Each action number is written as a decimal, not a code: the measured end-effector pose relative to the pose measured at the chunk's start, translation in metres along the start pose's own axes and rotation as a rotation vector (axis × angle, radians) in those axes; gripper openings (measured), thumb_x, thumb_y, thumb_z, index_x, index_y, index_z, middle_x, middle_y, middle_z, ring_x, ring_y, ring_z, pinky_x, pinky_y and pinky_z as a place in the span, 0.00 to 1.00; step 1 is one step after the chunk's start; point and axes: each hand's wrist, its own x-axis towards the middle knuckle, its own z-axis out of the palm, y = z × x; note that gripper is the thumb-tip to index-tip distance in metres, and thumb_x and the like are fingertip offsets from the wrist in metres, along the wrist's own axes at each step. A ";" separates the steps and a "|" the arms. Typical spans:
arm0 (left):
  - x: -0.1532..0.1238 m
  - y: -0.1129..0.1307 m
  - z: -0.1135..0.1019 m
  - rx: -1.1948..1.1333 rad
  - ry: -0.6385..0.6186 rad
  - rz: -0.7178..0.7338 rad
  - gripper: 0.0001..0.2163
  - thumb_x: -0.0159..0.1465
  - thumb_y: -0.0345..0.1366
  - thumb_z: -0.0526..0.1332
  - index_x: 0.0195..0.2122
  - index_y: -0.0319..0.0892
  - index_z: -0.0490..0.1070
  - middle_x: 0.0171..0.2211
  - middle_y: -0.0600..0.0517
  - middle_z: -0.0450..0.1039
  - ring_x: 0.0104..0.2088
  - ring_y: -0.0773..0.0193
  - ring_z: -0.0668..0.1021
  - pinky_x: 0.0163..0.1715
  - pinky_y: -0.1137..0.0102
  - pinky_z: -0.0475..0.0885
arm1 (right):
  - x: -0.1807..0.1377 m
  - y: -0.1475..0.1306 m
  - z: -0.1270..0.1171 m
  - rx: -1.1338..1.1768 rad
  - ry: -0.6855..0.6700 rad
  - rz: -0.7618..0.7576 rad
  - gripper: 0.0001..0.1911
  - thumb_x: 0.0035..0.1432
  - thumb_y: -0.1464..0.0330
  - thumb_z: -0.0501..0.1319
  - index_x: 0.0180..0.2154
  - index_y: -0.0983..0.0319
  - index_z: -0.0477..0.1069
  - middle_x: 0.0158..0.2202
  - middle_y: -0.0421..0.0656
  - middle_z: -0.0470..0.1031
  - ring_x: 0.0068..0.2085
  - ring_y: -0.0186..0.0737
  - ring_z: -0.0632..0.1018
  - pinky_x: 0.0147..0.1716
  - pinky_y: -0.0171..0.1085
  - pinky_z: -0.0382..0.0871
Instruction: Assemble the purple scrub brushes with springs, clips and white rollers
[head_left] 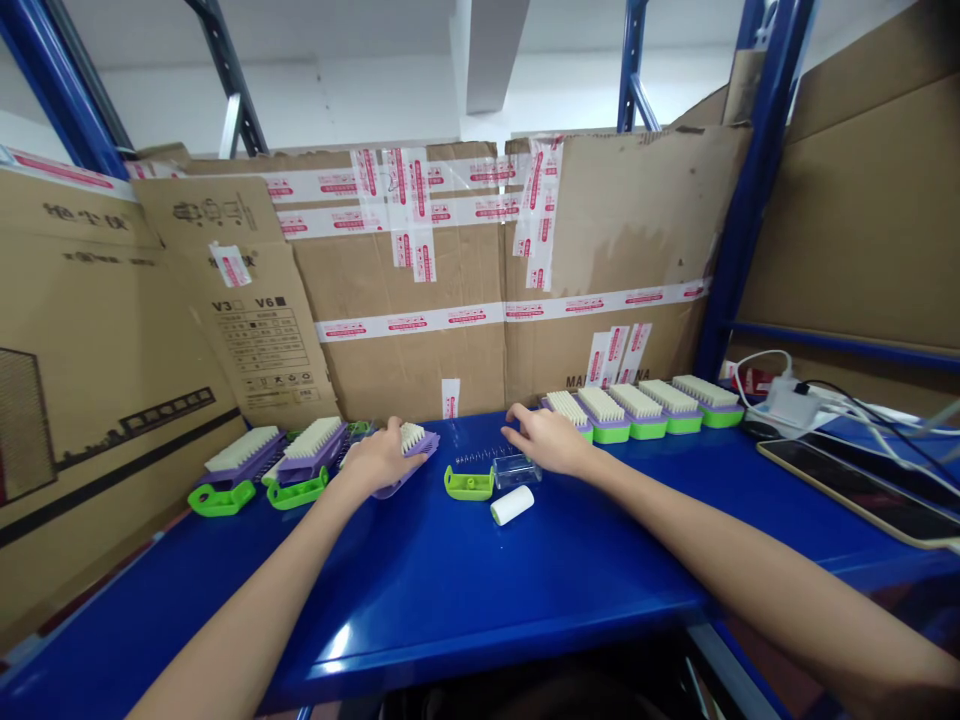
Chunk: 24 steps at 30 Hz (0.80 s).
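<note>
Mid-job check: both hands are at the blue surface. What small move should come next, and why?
I'd probably slide the purple brush gently toward the loose parts: the left hand is on it, and the green end piece, spring and white roller lie separate to its right.

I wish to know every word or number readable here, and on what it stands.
"V3", beside an unfilled square: cardboard flap
"V6", beside a filled square: same flap
"MA … NA", middle under tape strips: right back panel
Too small or blurred: the flap's other print, red print on the long tape, dark characters on the left panel.
</note>
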 end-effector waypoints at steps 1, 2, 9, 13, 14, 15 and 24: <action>0.000 0.000 0.000 0.004 -0.008 -0.002 0.30 0.59 0.60 0.65 0.55 0.44 0.69 0.47 0.31 0.84 0.48 0.31 0.85 0.44 0.53 0.76 | 0.000 0.000 0.000 -0.001 0.000 -0.001 0.16 0.77 0.57 0.56 0.55 0.60 0.73 0.39 0.47 0.86 0.41 0.49 0.85 0.36 0.39 0.66; -0.001 0.001 -0.001 0.006 -0.014 -0.003 0.31 0.60 0.59 0.65 0.56 0.43 0.69 0.47 0.32 0.84 0.48 0.31 0.85 0.43 0.53 0.76 | 0.000 0.000 0.000 -0.001 0.000 -0.002 0.16 0.77 0.57 0.56 0.55 0.60 0.73 0.39 0.47 0.86 0.41 0.49 0.85 0.36 0.39 0.66; -0.006 0.017 -0.014 -0.168 0.147 0.006 0.34 0.64 0.59 0.65 0.64 0.43 0.64 0.54 0.34 0.82 0.52 0.35 0.84 0.46 0.56 0.76 | 0.001 0.000 -0.001 -0.007 0.002 0.000 0.16 0.78 0.57 0.55 0.55 0.60 0.72 0.40 0.48 0.86 0.42 0.50 0.85 0.37 0.39 0.67; -0.011 0.029 -0.022 -0.356 0.270 0.034 0.36 0.65 0.56 0.67 0.68 0.46 0.59 0.58 0.39 0.80 0.55 0.39 0.83 0.49 0.57 0.76 | 0.000 0.000 -0.002 -0.004 0.004 0.002 0.16 0.78 0.57 0.55 0.55 0.60 0.72 0.40 0.48 0.86 0.42 0.49 0.85 0.38 0.39 0.67; -0.011 0.031 -0.023 -0.398 0.297 0.049 0.37 0.65 0.55 0.67 0.69 0.46 0.57 0.59 0.40 0.79 0.56 0.40 0.83 0.50 0.56 0.76 | 0.000 0.000 -0.002 -0.002 0.005 0.002 0.16 0.78 0.57 0.55 0.55 0.60 0.72 0.40 0.48 0.86 0.42 0.49 0.85 0.38 0.39 0.67; -0.012 0.032 -0.023 -0.432 0.320 0.059 0.37 0.65 0.55 0.68 0.70 0.47 0.56 0.59 0.41 0.79 0.56 0.41 0.83 0.51 0.56 0.76 | 0.000 0.000 -0.002 -0.001 0.006 0.002 0.16 0.78 0.57 0.56 0.55 0.60 0.72 0.40 0.48 0.86 0.42 0.49 0.85 0.38 0.39 0.67; -0.009 0.031 -0.012 -0.536 0.330 0.079 0.38 0.64 0.52 0.70 0.69 0.46 0.55 0.60 0.40 0.78 0.58 0.42 0.82 0.57 0.53 0.75 | 0.001 0.001 -0.001 0.017 0.014 -0.012 0.16 0.77 0.58 0.56 0.56 0.61 0.72 0.38 0.47 0.85 0.40 0.49 0.84 0.37 0.40 0.66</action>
